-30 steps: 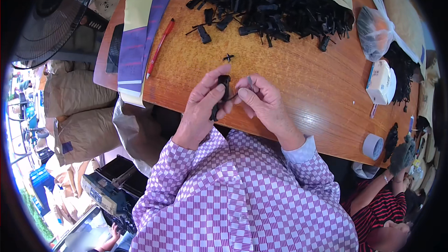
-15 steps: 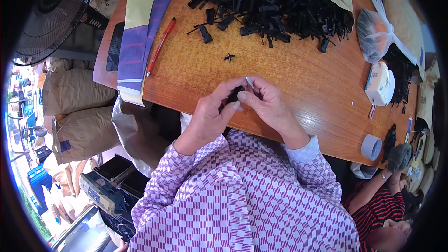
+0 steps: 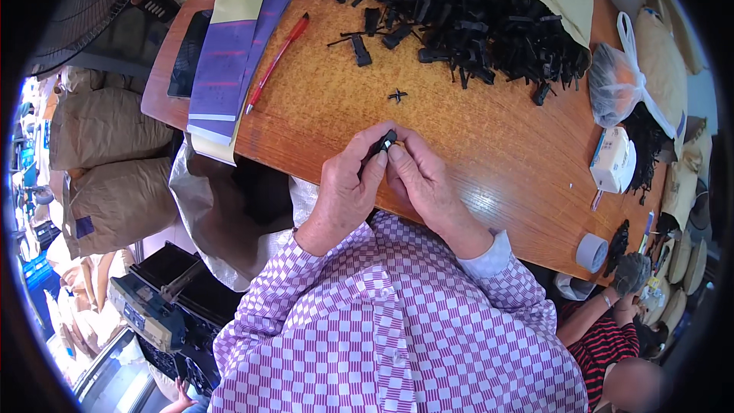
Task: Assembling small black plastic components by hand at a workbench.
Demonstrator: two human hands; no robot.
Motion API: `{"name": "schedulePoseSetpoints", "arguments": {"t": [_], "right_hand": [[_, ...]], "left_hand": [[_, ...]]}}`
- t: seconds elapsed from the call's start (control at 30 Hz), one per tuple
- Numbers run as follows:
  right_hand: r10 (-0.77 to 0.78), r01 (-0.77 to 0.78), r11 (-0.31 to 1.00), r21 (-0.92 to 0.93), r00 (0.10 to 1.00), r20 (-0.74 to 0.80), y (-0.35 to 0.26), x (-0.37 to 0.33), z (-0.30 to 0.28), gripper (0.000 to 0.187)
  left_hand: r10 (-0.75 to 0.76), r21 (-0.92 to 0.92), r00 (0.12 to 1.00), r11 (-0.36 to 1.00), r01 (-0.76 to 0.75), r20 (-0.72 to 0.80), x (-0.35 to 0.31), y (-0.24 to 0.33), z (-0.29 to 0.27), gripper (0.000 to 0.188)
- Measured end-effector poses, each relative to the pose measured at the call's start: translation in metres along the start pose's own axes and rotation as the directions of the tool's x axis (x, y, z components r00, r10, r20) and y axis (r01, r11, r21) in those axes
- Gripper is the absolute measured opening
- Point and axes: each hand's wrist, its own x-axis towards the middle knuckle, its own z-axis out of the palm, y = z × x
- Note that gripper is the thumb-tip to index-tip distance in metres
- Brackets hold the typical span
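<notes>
In front of my chest, over the table's near edge, both hands meet on one small black plastic part (image 3: 388, 139). My left hand (image 3: 342, 187) is closed, its thumb and fingers pinching the part from the left. Closed too, my right hand (image 3: 425, 180) presses its thumb against the part's other side. A small pale patch shows near the right thumb tip; what it is I cannot make out. The fingers cover most of the part. Just beyond the hands lies a small black cross-shaped piece (image 3: 397, 96). Farther off, a heap of black plastic parts (image 3: 474, 23) spreads over the table.
On the left lie purple-and-yellow paper sheets (image 3: 222, 61), a red pen (image 3: 277, 65) and a dark phone (image 3: 187, 57). Tape roll (image 3: 591, 252), white box (image 3: 610, 160) and plastic bag (image 3: 614, 80) are on the right. A co-worker's gloved hand (image 3: 631, 274) is at the lower right.
The thin pale sliver that stood up by my right fingers no longer shows. My right hand has turned and come closer to the left. The whole view has shifted slightly.
</notes>
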Motion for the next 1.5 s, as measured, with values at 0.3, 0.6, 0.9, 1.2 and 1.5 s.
{"name": "schedulePoseSetpoints", "arguments": {"t": [0.3,0.6,0.9,1.2,1.5], "right_hand": [[0.05,-0.041,0.994,-0.1,0.995,0.09,0.008,0.02,0.019,0.028],[-0.185,0.076,0.584,-0.808,0.982,-0.041,-0.016,0.069,-0.04,0.029],[-0.064,0.459,0.642,-0.614,0.831,0.553,0.001,0.071,0.06,0.02],[-0.429,0.196,0.27,-0.943,0.901,0.065,-0.018,0.137,0.0,0.026],[-0.562,0.496,0.338,-0.8,0.788,0.251,-0.023,0.088,-0.01,0.019]], "left_hand": [[0.092,0.1,0.984,0.992,-0.077,-0.154,-0.005,-0.012,-0.02,0.029],[-0.207,0.208,0.928,0.938,0.279,-0.31,-0.072,-0.034,-0.084,0.03],[-0.097,0.596,0.879,0.7,0.395,-0.468,-0.092,-0.056,-0.13,0.026],[-0.106,0.348,0.859,0.884,0.312,-0.501,-0.081,-0.038,-0.114,0.014],[-0.258,-0.169,0.944,0.959,0.226,-0.207,-0.022,0.011,-0.08,0.022]]}}
